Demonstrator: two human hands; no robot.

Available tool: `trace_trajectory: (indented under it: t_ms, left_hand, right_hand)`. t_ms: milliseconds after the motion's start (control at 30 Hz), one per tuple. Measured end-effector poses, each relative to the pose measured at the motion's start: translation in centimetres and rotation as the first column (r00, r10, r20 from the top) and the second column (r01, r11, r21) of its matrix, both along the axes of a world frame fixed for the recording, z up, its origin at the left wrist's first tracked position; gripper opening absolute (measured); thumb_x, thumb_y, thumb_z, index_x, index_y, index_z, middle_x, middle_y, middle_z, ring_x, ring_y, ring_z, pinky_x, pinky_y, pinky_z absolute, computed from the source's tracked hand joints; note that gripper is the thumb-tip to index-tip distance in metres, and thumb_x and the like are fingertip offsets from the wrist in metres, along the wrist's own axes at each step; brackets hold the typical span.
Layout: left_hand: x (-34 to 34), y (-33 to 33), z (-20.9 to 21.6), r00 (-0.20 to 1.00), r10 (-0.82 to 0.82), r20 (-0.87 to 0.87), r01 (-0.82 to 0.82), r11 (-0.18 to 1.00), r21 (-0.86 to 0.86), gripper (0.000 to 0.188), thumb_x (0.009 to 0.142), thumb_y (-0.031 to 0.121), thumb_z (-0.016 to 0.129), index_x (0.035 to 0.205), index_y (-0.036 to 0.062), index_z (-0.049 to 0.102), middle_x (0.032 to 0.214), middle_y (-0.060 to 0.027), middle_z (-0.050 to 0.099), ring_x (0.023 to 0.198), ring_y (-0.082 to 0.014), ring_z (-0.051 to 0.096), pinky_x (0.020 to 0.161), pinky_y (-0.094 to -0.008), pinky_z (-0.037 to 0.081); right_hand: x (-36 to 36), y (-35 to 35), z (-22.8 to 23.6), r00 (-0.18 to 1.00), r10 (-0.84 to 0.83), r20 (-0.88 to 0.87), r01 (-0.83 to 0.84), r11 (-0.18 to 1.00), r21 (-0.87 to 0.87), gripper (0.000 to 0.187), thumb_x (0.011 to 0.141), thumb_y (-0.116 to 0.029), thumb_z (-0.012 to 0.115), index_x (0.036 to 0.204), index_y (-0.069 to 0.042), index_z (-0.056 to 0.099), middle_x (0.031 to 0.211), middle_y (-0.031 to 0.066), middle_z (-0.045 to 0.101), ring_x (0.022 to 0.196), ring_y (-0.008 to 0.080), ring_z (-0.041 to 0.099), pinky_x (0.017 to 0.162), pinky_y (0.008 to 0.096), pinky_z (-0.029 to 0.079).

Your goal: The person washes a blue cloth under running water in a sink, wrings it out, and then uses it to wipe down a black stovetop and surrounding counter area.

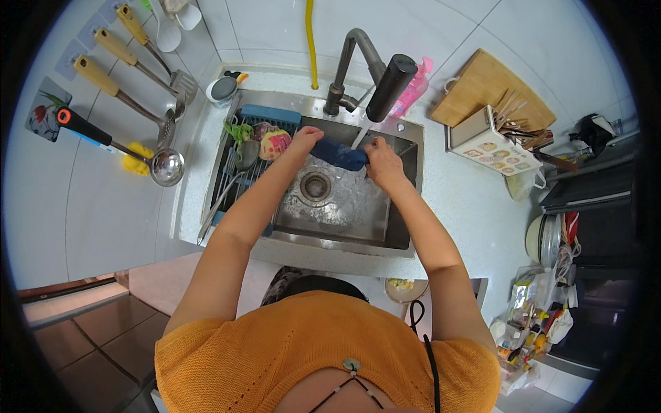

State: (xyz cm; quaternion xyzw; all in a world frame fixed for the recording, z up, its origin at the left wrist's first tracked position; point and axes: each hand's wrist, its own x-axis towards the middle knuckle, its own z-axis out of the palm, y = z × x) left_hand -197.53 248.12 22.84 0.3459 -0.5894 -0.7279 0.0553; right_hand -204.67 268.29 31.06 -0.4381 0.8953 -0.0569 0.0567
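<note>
A dark blue cloth (336,153) is stretched between my hands over the sink (354,227). My left hand (307,139) pinches its left end, and my right hand (383,162) grips the right end. Water (359,136) runs from the dark faucet (391,88) onto the cloth, nearer my right hand. Below the cloth, the wet sink bottom shows a round drain (316,186).
Left in the sink, a blue-rimmed rack (270,113) holds leafy greens (239,132), a pink-and-yellow item (275,144) and a long-handled ladle (219,204). Utensils hang on the left wall, among them a ladle (167,167). Right of the sink stand a cutting board (492,86) and chopstick holder (489,144).
</note>
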Motion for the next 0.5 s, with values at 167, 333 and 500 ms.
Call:
trace_trajectory:
  t_ms: [167, 333, 500]
  left_hand:
    - [0.5, 3.9, 2.6, 0.999, -0.031, -0.036, 0.036, 0.990, 0.135, 0.044, 0.085, 0.042, 0.053, 0.118, 0.0132, 0.051, 0.118, -0.0042, 0.053, 0.119, -0.0191, 0.038, 0.099, -0.0400, 0.025]
    - [1.6, 5.3, 2.2, 0.976, -0.071, -0.207, 0.196, 0.705, 0.681, 0.061, 0.085, 0.058, 0.040, 0.124, 0.0123, 0.046, 0.118, -0.0047, 0.055, 0.110, -0.0243, 0.051, 0.091, -0.0479, 0.039]
    - [1.9, 6.6, 2.8, 0.876, 0.153, -0.458, 0.287, 0.599, 0.747, 0.050, 0.089, 0.047, 0.041, 0.117, 0.0064, 0.049, 0.109, -0.0097, 0.059, 0.095, -0.0213, 0.059, 0.081, -0.0387, 0.049]
  right_hand:
    - [-1.3, -0.1, 1.2, 0.968, 0.150, 0.203, -0.050, 0.903, -0.427, 0.036, 0.069, 0.003, 0.053, 0.103, -0.009, 0.056, 0.102, 0.0128, 0.055, 0.092, 0.0305, 0.057, 0.076, 0.0392, 0.047]
    - [-1.3, -0.4, 2.8, 0.424, 0.117, 0.898, 0.493, 0.802, -0.337, 0.037, 0.073, 0.005, 0.044, 0.102, -0.013, 0.057, 0.092, 0.0059, 0.058, 0.081, 0.0180, 0.060, 0.066, 0.0283, 0.049]
    - [-1.4, 0.8, 0.3, 0.103, 0.387, 0.916, 0.744, 0.582, -0.330, 0.039, 0.077, -0.001, 0.043, 0.113, -0.014, 0.052, 0.104, 0.0027, 0.054, 0.083, 0.0130, 0.056, 0.070, 0.0261, 0.051]
